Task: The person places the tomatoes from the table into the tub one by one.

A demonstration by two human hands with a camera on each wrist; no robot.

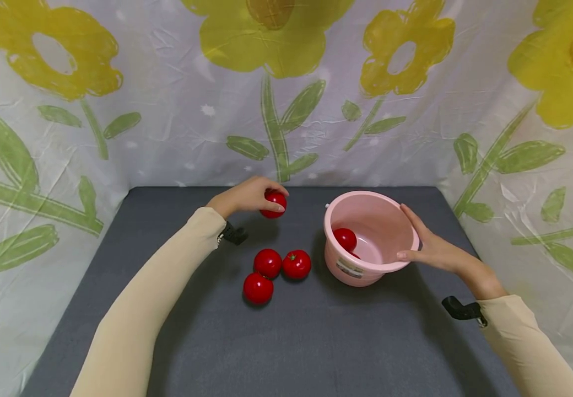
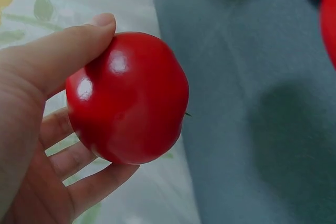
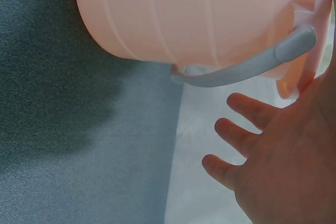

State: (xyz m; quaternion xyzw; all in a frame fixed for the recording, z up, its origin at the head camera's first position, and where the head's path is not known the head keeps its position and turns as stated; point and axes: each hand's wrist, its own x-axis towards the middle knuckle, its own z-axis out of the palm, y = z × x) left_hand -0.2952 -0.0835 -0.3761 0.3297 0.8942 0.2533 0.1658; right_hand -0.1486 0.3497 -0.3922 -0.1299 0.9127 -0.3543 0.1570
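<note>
My left hand (image 1: pixel 250 197) grips a glossy red tomato (image 2: pixel 128 98) above the far part of the table, thumb on one side and fingers on the other. A bit of green stem shows on its far side in the left wrist view. To the right, my right hand (image 1: pixel 436 251) pinches the rim of a pink bucket (image 1: pixel 338 259), while its other three fingers (image 3: pixel 244 136) stand out apart from the wall. Inside the bucket lies one tomato (image 1: pixel 345 239), with part of another below it. Three more tomatoes (image 1: pixel 268 263) sit close together on the table between the hands.
The dark grey table (image 1: pixel 296 342) runs back to a hanging sheet (image 1: pixel 177 127) printed with yellow flowers, which also closes off both sides. A grey handle (image 3: pixel 247 69) hangs along the bucket's outer wall near my right fingers.
</note>
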